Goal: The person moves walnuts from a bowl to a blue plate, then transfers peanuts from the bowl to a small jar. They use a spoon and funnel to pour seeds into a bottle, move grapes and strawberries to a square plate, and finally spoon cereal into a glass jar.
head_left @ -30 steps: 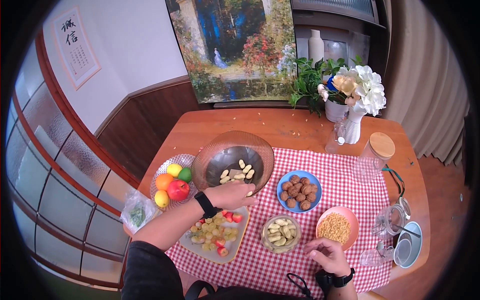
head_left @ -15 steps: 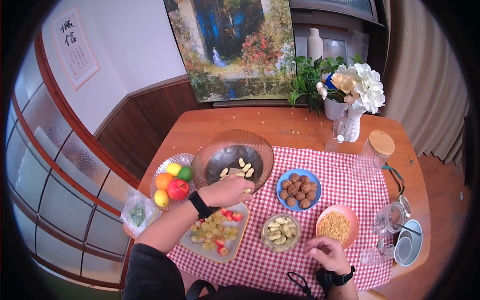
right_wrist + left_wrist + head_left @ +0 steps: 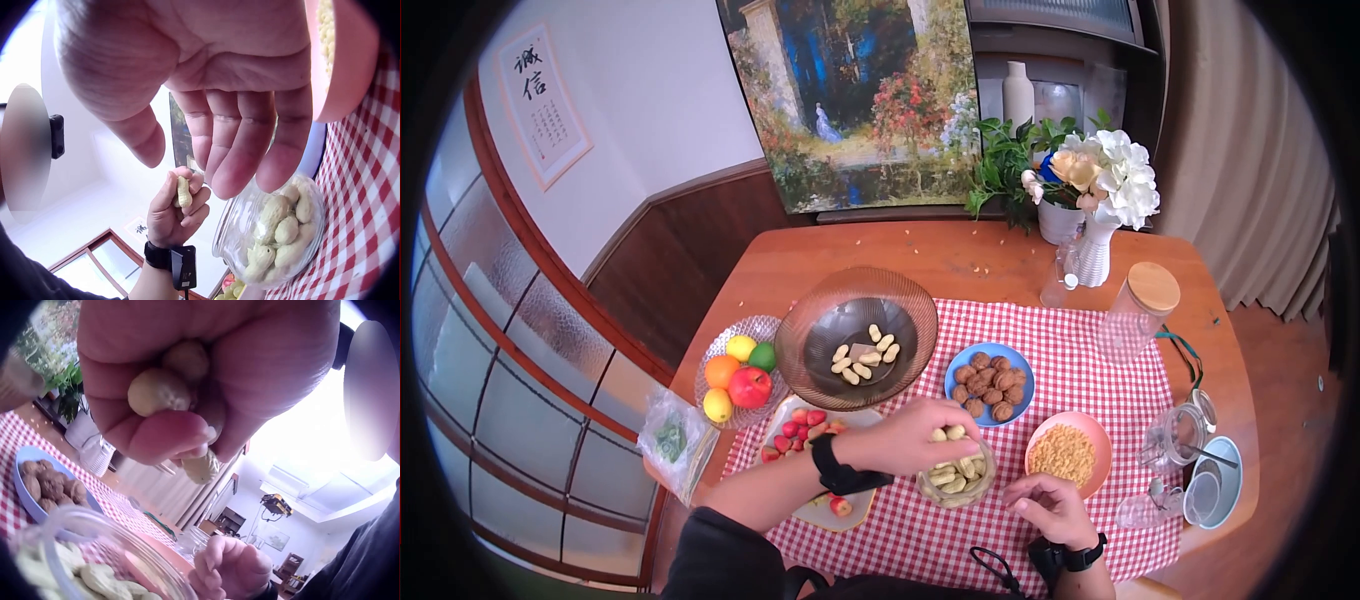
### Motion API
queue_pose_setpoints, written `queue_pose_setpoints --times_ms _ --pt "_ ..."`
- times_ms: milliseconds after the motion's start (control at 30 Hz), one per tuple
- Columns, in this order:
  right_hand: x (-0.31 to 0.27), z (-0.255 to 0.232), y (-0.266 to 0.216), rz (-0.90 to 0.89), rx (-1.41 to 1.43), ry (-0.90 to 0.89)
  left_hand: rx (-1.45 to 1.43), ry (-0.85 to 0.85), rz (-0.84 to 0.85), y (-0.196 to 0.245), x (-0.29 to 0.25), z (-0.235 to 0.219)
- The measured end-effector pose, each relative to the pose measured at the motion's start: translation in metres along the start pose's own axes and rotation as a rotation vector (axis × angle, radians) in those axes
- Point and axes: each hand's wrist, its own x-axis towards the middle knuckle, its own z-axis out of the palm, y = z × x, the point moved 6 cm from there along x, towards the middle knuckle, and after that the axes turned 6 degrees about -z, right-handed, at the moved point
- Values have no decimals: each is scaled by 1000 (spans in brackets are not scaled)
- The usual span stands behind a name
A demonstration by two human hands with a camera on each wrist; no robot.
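My left hand [image 3: 915,435] is over the glass jar [image 3: 229,230], its fingers curled round several unshelled peanuts [image 3: 159,392]. One peanut pokes out past the fingertips in the left wrist view. More peanuts [image 3: 286,230] lie inside the jar, which stands on the checked cloth. Beyond the left hand, a large brown-tinted glass bowl [image 3: 800,345] contains several peanuts [image 3: 863,360]. My right hand [image 3: 1050,508] hangs with loosely bent fingers and holds nothing. It is just right of the jar and in front of the pink plate [image 3: 1104,450] of small yellow pieces.
A blue plate [image 3: 1027,400] of walnuts lies behind the jar. The left forearm crosses a tray [image 3: 862,515] of grapes and red fruit. Farther left stand a fruit bowl [image 3: 775,395] and a plastic bag [image 3: 672,440]. Jars [image 3: 1175,440], a lidded canister [image 3: 1135,320] and vases [image 3: 1095,255] line the right side.
My left hand has moved right with peanuts, from the large bowl's near rim to above the jar. The right hand stays put. The head view has shifted slightly.
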Motion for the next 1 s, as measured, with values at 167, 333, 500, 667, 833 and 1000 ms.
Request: queue_pose_setpoints --times_ms 167,333,500,667,833,1000 --pt "-1 -3 0 4 -33 0 -43 60 62 -12 12 26" --pt "-2 -2 -2 27 -43 -3 17 123 55 -19 10 37" --pt "-3 -1 -3 33 -1 8 106 80 51 -22 4 42" --pt "-2 0 -5 59 1 4 191 215 66 -12 -8 -2" --pt "-1 -2 -5 -18 -106 -26 280 407 -193 -59 -10 -107" --pt "0 -1 -4 -7 -76 -26 218 162 -586 -124 2 -138"
